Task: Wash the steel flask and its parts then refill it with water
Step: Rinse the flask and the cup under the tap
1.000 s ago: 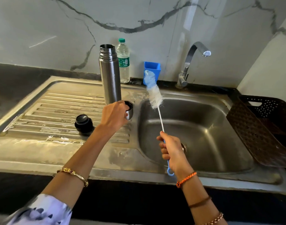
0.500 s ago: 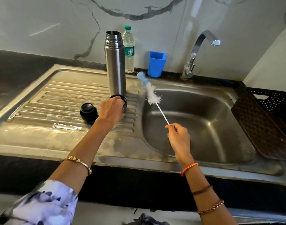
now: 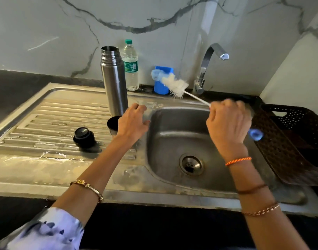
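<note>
Right hand (image 3: 226,123) grips the brush (image 3: 174,84) over the basin; left hand (image 3: 132,121), fingers loose, holds nothing beside the cup (image 3: 112,123).

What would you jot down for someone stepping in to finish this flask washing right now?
Left hand: open, fingers relaxed, beside the cup lid on the drainboard.
Right hand: grips the bottle brush above the sink basin, bristles up.
Steel flask: upright and uncapped on the drainboard. Black stopper lies nearby.
Tap: no water running.
Done: flask taken apart, drainboard wet.
Left: cannot tell which parts are washed; refilling and closing remain.
</note>
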